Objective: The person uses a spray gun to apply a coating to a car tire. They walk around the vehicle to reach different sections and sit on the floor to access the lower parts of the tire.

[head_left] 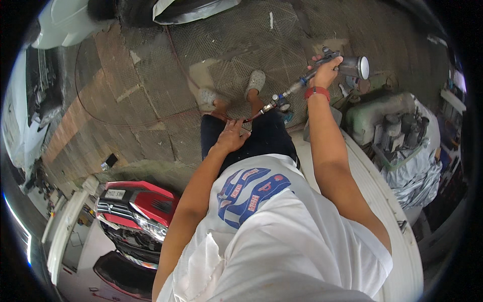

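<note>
My right hand (pixel 326 74), with a red band at its wrist, is closed around the handle of a spray gun (pixel 347 65) with a grey cup whose pale round end faces right. Below the grip, an air line with a gauge and regulator (pixel 276 102) hangs toward my lap. From there a thin reddish hose (pixel 173 117) loops out over the floor. My left hand (pixel 233 136) lies against my dark shorts, fingers stretched out close to the hose. Whether it touches the hose I cannot tell.
A red car front (pixel 131 204) stands at lower left, with pale car parts (pixel 20 116) at far left. On my right, a plastic-draped stand holds a bin of containers (pixel 397 133). A long white panel (pixel 397 236) runs beside me. A small dark object (pixel 109 161) lies on the floor.
</note>
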Motion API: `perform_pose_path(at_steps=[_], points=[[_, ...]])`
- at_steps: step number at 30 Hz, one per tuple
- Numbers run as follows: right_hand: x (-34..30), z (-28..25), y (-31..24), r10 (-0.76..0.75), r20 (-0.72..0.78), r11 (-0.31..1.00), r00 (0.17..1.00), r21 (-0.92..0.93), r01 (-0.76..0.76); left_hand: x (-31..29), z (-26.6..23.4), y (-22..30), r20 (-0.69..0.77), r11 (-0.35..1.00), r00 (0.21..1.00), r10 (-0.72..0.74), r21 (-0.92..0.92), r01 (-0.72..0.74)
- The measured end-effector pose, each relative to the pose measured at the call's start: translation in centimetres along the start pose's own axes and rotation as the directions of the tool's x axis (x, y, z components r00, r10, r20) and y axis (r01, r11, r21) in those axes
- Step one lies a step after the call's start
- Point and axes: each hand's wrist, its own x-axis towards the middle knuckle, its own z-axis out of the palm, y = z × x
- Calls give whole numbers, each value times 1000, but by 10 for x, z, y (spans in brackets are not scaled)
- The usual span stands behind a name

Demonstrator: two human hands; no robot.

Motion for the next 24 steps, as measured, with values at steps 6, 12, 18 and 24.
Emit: perform_pose_path(at_steps=[6,12,18,24], points=[[-40,63,-5,-3,307,994,952,-107,37,18,6,-27,268,995,960,-81,79,62],[-134,147,1,-43,781,947,623,-167,274,43,44,-68,333,969,917,-222,183,168],[-233,240,27,107,985,904,138,-154,398,84,37,-101,165,942,941,-295,214,258],[-287,341,79,268,957,754,-107,-140,642,177,-16,-119,-291,598,947,-135,-786,-156]])
